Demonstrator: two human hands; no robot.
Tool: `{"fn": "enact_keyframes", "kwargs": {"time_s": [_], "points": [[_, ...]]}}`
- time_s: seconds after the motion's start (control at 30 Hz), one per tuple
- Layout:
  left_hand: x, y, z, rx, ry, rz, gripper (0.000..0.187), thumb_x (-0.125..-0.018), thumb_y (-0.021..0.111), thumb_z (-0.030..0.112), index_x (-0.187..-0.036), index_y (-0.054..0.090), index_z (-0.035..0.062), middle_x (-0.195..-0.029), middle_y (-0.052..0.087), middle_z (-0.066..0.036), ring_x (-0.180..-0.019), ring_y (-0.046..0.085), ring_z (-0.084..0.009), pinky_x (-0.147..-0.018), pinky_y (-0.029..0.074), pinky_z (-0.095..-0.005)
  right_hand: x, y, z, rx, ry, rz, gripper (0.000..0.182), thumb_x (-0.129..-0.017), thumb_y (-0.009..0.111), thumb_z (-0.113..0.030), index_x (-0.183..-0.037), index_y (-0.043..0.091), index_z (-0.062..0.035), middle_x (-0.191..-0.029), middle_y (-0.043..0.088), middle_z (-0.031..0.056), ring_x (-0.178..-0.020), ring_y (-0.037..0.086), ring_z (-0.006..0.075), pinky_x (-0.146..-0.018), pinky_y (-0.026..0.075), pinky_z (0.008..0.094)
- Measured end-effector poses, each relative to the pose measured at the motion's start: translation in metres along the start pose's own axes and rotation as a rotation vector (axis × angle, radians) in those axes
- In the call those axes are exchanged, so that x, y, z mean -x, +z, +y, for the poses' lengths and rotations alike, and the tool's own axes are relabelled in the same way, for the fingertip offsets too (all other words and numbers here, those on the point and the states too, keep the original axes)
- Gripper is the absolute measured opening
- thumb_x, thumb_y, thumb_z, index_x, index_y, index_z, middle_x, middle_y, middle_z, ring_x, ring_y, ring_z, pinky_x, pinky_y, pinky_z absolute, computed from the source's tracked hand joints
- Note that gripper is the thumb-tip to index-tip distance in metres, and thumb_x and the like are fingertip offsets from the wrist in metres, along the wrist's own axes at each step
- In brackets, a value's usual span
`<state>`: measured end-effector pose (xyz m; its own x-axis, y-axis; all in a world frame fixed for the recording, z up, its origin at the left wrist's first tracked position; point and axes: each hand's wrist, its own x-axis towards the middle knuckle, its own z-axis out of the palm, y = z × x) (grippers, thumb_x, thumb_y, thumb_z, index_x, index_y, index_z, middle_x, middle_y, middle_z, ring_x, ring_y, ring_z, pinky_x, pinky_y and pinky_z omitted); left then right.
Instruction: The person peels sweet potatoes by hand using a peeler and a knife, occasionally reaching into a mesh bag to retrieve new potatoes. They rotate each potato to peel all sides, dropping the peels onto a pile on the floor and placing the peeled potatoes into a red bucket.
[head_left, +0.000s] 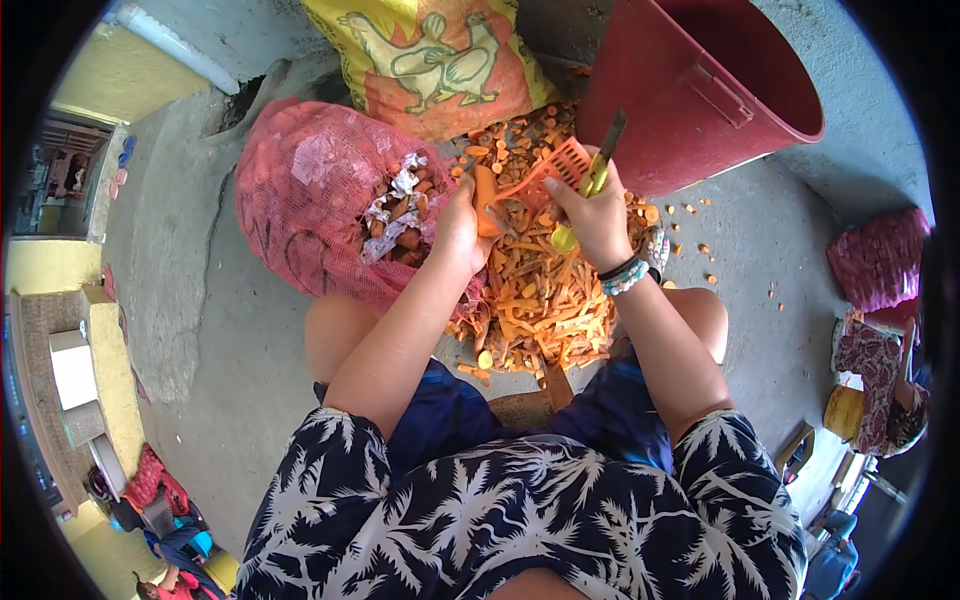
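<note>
My left hand (pixel 459 226) is wrapped around a peeled carrot (pixel 485 195), held up over a heap of orange peelings (pixel 555 310). In my right hand (pixel 602 222) are an orange plastic peeler (pixel 562 168) with a slotted face, and a knife (pixel 612 140) with a yellow-green handle. The knife's dark blade points up and away from me. The peeler reaches across toward the carrot, its near end right beside it. To the left of my left hand, a red mesh sack (pixel 320 190) lies open, showing unpeeled carrots (pixel 410 237) and torn white paper.
A tall red bin (pixel 650 110) stands at the back right, beside a yellow printed sack (pixel 430 60). Cut carrot ends (pixel 676 228) are scattered over the concrete floor (pixel 750 320). A purple mesh sack (pixel 880 258) sits far right. Other people (pixel 180 570) are at the lower left edge.
</note>
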<state>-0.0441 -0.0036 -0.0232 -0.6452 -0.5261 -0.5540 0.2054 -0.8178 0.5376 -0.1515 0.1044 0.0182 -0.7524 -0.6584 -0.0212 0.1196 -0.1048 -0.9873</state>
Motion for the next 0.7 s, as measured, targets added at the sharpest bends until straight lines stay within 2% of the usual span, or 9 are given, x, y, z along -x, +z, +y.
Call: {"fn": "enact_keyframes", "kwargs": {"time_s": [0.07, 0.23, 0.3, 0.37, 0.43, 0.5, 0.53, 0.63, 0.7], "points": [[-0.007, -0.003, -0.006, 0.009, 0.009, 0.000, 0.035, -0.094, 0.036, 0.036, -0.108, 0.050, 0.0078, -0.093, 0.058, -0.004, -0.078, 0.057, -0.0160, -0.072, 0.046, -0.0336, 0.000, 0.000, 0.002, 0.042, 0.001, -0.002, 0.037, -0.077, 0.063, 0.002, -0.109, 0.045, -0.0022, -0.080, 0.060, 0.0038, -0.051, 0.053, 0.0070, -0.041, 0.042, 0.0202], [0.004, 0.001, -0.013, -0.080, -0.068, -0.026, 0.034, -0.093, 0.036, 0.034, -0.109, 0.051, 0.0073, -0.095, 0.058, -0.005, -0.081, 0.058, -0.0160, -0.071, 0.047, -0.0320, -0.009, -0.004, 0.003, 0.238, -0.008, -0.038, 0.035, -0.075, 0.064, 0.004, -0.106, 0.049, -0.0025, -0.078, 0.060, 0.0037, -0.052, 0.054, 0.0075, -0.043, 0.044, 0.0211], [0.006, 0.002, -0.012, -0.097, -0.113, -0.039, 0.034, -0.093, 0.037, 0.033, -0.110, 0.051, 0.0071, -0.095, 0.058, -0.005, -0.081, 0.058, -0.0156, -0.071, 0.047, -0.0311, -0.028, -0.013, 0.019, 0.241, -0.112, -0.012, 0.031, -0.074, 0.064, 0.004, -0.101, 0.051, -0.0028, -0.076, 0.060, 0.0041, -0.051, 0.053, 0.0081, -0.043, 0.044, 0.0216], [0.004, -0.009, -0.010, -0.155, -0.241, -0.081, 0.033, -0.093, 0.038, 0.032, -0.110, 0.051, 0.0069, -0.094, 0.058, -0.005, -0.081, 0.058, -0.0153, -0.069, 0.047, -0.0303, -0.056, -0.035, 0.028, 0.431, -0.398, 0.287, 0.028, -0.075, 0.064, 0.003, -0.098, 0.050, -0.0020, -0.076, 0.061, 0.0050, -0.055, 0.055, 0.0085, -0.045, 0.044, 0.0214], [0.010, -0.008, -0.005, -0.214, -0.266, -0.087, 0.031, -0.092, 0.040, 0.033, -0.110, 0.051, 0.0089, -0.093, 0.058, -0.007, -0.080, 0.057, -0.0189, -0.069, 0.048, -0.0337, -0.060, -0.041, 0.015, 0.033, -0.149, 0.352, 0.026, -0.076, 0.063, 0.002, -0.097, 0.049, -0.0012, -0.078, 0.061, 0.0067, -0.056, 0.056, 0.0084, -0.045, 0.044, 0.0213], [0.010, -0.006, -0.001, -0.103, -0.189, -0.031, 0.033, -0.093, 0.040, 0.036, -0.110, 0.050, 0.0095, -0.093, 0.058, -0.007, -0.080, 0.056, -0.0194, -0.069, 0.048, -0.0353, -0.046, -0.029, 0.006, 0.056, -0.138, 0.322, 0.027, -0.078, 0.063, -0.001, -0.100, 0.048, -0.0015, -0.077, 0.060, 0.0057, -0.048, 0.052, 0.0074, -0.040, 0.042, 0.0205], [0.008, -0.003, 0.002, -0.099, -0.152, -0.018, 0.037, -0.094, 0.038, 0.040, -0.108, 0.050, 0.0080, -0.084, 0.055, -0.003, -0.071, 0.054, -0.0137, -0.063, 0.045, -0.0283, -0.034, -0.020, 0.001, 0.058, -0.092, 0.253, 0.028, -0.078, 0.064, -0.001, -0.100, 0.047, -0.0017, -0.076, 0.060, 0.0046, -0.049, 0.052, 0.0071, -0.041, 0.042, 0.0202], [-0.007, -0.010, 0.001, -0.071, -0.053, -0.013, 0.034, -0.094, 0.036, 0.038, -0.107, 0.050, 0.0088, -0.082, 0.052, -0.002, -0.071, 0.052, -0.0142, -0.064, 0.045, -0.0298, 0.000, -0.001, -0.001, 0.017, -0.014, 0.092, 0.030, -0.078, 0.064, 0.000, -0.102, 0.047, -0.0025, -0.075, 0.058, 0.0021, -0.050, 0.051, 0.0061, -0.041, 0.042, 0.0197], [-0.007, -0.006, -0.001, -0.054, -0.084, 0.006, 0.033, -0.094, 0.036, 0.036, -0.108, 0.050, 0.0093, -0.086, 0.054, -0.002, -0.071, 0.052, -0.0131, -0.065, 0.044, -0.0301, 0.009, 0.006, 0.001, 0.001, -0.015, 0.071, 0.030, -0.077, 0.063, 0.001, -0.103, 0.047, -0.0026, -0.075, 0.058, 0.0019, -0.049, 0.050, 0.0056, -0.041, 0.042, 0.0194]]}}
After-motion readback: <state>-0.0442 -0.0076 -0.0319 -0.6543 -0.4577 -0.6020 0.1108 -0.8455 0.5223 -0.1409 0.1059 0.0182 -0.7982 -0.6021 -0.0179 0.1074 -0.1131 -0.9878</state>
